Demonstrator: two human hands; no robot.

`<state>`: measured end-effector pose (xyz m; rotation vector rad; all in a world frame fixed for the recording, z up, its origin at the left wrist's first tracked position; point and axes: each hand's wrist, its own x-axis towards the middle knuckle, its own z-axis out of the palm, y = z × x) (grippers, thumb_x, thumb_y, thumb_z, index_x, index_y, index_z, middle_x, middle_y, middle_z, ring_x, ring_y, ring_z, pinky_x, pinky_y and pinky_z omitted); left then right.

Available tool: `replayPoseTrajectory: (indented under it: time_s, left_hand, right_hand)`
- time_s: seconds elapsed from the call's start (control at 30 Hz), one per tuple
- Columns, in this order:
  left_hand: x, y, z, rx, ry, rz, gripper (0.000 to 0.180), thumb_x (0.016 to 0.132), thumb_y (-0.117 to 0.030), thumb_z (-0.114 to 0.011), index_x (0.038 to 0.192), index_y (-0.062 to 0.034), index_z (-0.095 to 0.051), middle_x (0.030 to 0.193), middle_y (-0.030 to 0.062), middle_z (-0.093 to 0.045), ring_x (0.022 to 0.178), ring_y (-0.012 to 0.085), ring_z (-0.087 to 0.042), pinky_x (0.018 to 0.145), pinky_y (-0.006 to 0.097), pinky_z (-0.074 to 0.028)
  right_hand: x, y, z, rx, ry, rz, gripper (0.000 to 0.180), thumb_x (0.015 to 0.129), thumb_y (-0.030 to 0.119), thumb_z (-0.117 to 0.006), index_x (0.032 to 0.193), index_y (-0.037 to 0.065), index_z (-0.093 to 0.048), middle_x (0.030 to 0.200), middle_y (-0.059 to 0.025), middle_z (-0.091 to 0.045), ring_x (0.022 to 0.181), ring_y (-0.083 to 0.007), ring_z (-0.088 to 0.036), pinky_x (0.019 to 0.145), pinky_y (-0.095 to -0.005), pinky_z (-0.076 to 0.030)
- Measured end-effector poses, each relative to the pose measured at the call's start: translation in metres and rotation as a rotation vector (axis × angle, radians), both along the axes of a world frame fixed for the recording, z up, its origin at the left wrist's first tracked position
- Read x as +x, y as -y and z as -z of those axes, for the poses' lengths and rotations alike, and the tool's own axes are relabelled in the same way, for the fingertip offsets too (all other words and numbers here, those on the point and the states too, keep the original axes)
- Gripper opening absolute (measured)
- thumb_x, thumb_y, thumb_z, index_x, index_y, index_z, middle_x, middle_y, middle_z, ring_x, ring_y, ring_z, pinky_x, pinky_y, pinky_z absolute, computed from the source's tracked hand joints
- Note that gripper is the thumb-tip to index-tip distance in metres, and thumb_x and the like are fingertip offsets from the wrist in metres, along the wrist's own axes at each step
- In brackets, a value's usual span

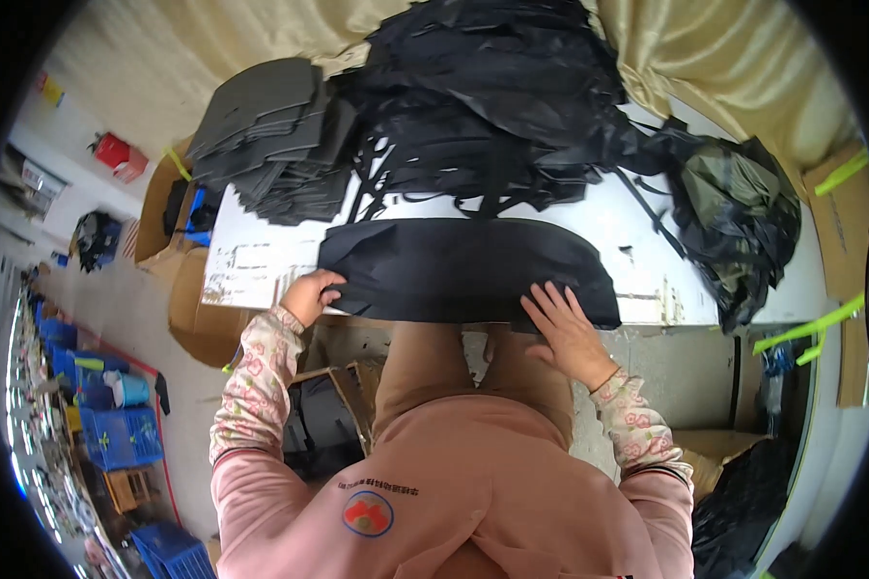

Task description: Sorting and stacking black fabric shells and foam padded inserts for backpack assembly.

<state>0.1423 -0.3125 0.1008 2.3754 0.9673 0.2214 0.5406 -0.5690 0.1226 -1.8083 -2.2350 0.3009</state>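
A long black fabric panel (pixel 463 265) with a curved far edge lies flat at the front of a white table (pixel 637 232). My left hand (pixel 309 294) grips the panel's left end at the table's front edge, fingers curled over the cloth. My right hand (pixel 565 328) lies flat with fingers spread on the panel's right front part, pressing it down. Behind the panel is a big heap of black fabric pieces and straps (pixel 492 96). A stack of dark grey cut panels (pixel 266 135) sits at the table's far left.
A dark olive-black bag (pixel 739 217) slumps at the table's right. Cardboard boxes (pixel 188 299) stand on the floor to the left, blue crates (pixel 116 434) farther left. A beige curtain (pixel 734 58) hangs behind. More black fabric (pixel 743 502) lies low on the right.
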Motion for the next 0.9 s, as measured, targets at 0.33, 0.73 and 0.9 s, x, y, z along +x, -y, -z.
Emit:
replayPoseTrajectory:
  time_s: [0.33, 0.73, 0.9]
  left_hand:
    - [-0.010, 0.002, -0.077, 0.581, 0.158, -0.021, 0.029, 0.073, 0.001, -0.060, 0.099, -0.0082, -0.069, 0.100, 0.0098, -0.066, 0.090, 0.0274, -0.064, 0.084, 0.038, -0.049]
    - [0.052, -0.015, -0.173, 0.938, 0.455, 0.129, 0.046, 0.069, -0.009, -0.071, 0.113, -0.0088, -0.061, 0.124, 0.0148, -0.051, 0.120, 0.0342, -0.046, 0.102, 0.047, -0.037]
    - [0.007, -0.148, -0.192, 0.961, -0.188, -0.337, 0.080, 0.065, -0.057, -0.072, 0.128, -0.0103, -0.051, 0.131, 0.0204, -0.047, 0.134, 0.0389, -0.031, 0.106, 0.059, -0.022]
  right_hand:
    - [-0.009, -0.028, -0.020, -0.016, -0.017, 0.038, 0.076, 0.074, 0.028, -0.075, 0.139, 0.007, -0.041, 0.145, -0.0159, -0.037, 0.137, -0.0374, -0.028, 0.113, -0.0522, -0.018]
    - [-0.129, -0.167, -0.055, -0.229, -1.409, -0.181, 0.014, 0.093, 0.002, -0.050, 0.104, -0.004, -0.056, 0.076, -0.0059, -0.062, 0.070, -0.0124, -0.058, 0.078, -0.0295, -0.049]
    - [-0.120, -0.152, -0.055, -0.208, -1.447, -0.046, 0.006, 0.093, 0.003, -0.050, 0.093, -0.001, -0.054, 0.067, -0.0051, -0.056, 0.060, -0.0111, -0.051, 0.072, -0.0297, -0.049]
